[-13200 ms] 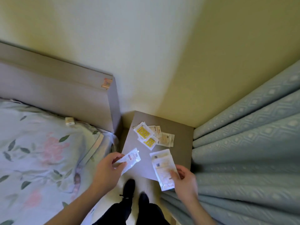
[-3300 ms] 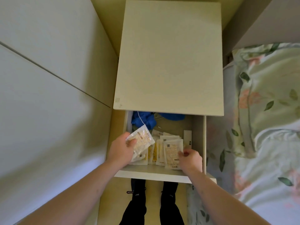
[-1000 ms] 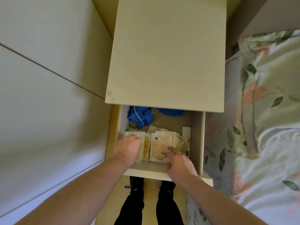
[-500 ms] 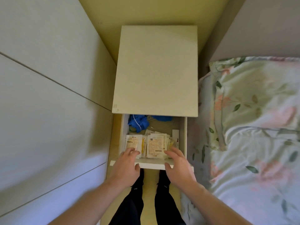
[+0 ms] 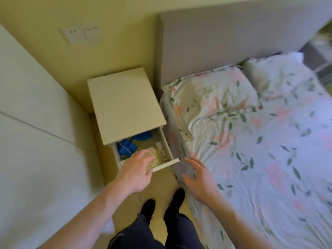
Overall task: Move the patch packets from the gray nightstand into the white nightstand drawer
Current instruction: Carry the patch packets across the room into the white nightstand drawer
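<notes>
both hands are hanging empty over the open drawer [image 5: 167, 163] of the white nightstand [image 5: 124, 103]. the left hand [image 5: 136, 170] is reaching over its front edge with fingers spread; the right hand [image 5: 198, 178] is spread just beside it, near the bed [image 5: 260, 141]. the patch packets [image 5: 159, 156] are lying in the drawer, just beyond the left grip, beside blue cloth [image 5: 126, 147]. this batch looks stowed; next probably calls for fetching more or pushing the drawer closed. no writing is readable.

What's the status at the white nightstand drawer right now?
Left hand open, fingers over the drawer front. Right hand open, empty, beside the bed. Patch packets lying in the open drawer. Nothing blocking.
</notes>
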Demonstrator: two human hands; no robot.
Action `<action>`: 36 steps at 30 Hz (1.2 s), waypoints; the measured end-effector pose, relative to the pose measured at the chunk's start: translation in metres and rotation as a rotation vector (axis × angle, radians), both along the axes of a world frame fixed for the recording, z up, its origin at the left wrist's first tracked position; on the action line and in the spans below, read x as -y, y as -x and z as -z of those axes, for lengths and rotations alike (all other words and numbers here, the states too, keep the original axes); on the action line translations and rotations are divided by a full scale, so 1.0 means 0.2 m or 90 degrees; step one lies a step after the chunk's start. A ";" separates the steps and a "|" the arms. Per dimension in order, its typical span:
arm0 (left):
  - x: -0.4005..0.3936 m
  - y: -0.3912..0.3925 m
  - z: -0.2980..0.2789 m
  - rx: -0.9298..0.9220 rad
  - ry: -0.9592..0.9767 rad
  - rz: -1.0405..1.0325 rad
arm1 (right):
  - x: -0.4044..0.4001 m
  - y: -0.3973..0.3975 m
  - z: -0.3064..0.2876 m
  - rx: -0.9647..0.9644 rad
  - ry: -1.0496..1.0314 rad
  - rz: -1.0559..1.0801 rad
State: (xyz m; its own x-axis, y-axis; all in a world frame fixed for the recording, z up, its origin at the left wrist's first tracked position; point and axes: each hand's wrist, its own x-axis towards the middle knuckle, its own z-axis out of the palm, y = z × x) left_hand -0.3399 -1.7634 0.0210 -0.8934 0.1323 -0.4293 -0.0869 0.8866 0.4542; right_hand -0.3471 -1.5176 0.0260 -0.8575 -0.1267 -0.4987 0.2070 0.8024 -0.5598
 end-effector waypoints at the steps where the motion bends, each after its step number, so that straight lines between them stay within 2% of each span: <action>1: -0.02 0.00 -0.07 -0.008 -0.004 0.022 | -0.03 -0.07 -0.05 -0.007 0.004 0.032; 7: -0.30 -0.07 -0.43 -0.062 -0.024 0.200 | -0.29 -0.49 -0.32 -0.064 0.011 0.196; 14: -0.94 -0.34 -0.73 -0.168 -0.046 0.425 | -0.77 -1.05 -0.64 -0.182 0.023 0.393; 19: -1.50 -0.74 -0.86 -0.209 -0.084 0.557 | -1.16 -1.72 -0.76 -0.231 -0.003 0.497; 23: -1.92 -1.20 -0.97 -0.245 -0.104 0.612 | -1.49 -2.33 -0.83 -0.249 -0.015 0.565; 29: -2.40 -1.76 -1.09 -0.253 -0.129 0.712 | -1.85 -2.97 -0.96 -0.288 -0.025 0.647; 36: -3.04 -2.20 -1.20 -0.290 -0.161 0.851 | -2.25 -3.54 -1.06 -0.330 -0.044 0.749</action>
